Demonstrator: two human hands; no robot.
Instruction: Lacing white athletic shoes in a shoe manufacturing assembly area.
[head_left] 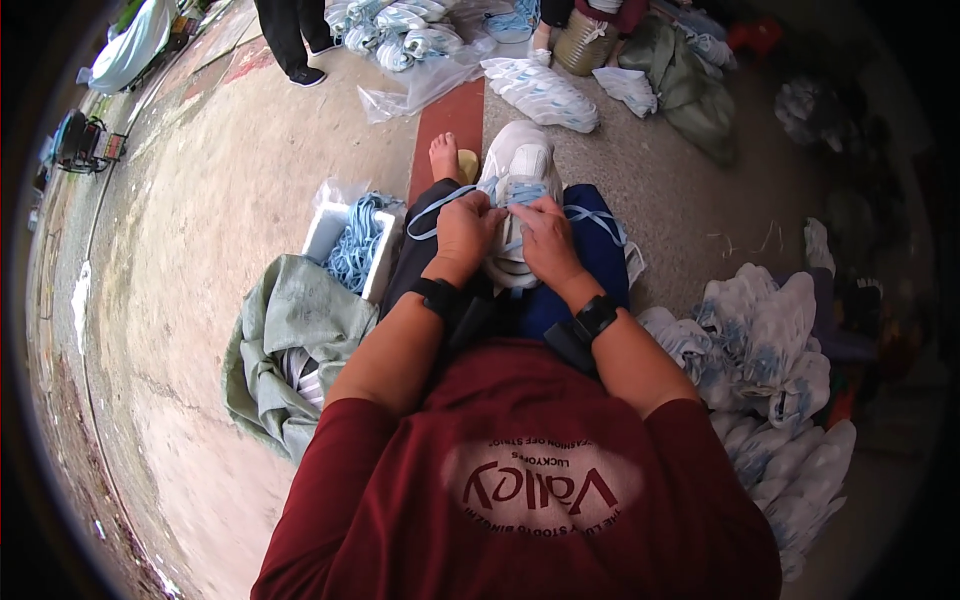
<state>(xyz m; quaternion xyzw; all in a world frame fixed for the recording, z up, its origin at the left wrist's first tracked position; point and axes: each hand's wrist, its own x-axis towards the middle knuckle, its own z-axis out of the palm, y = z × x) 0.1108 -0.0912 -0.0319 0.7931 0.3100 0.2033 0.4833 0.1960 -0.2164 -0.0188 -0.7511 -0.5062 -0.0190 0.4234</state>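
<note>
A white sneaker (521,150) rests on my lap, its toe pointing away from me. Light blue shoelace (527,192) crosses the upper part of its lacing. On the sneaker's left side, my left hand (464,232) is closed, thumb and fingers pinching the lace, and a loose loop hangs out to the left. My right hand (549,238) presses in from the other side, its fingertips closed at the lace near the eyelets. Another stretch of lace trails to the right over the dark blue cloth on my leg. The fingers partly hide the sneaker's opening.
Left of my leg stands a white foam box (325,232) of blue laces, with a grey-green sack (290,335) nearer me. White shoes (765,340) lie piled at right. Beyond are more shoes (540,93), a plastic sheet (425,90) and other people's legs (290,40).
</note>
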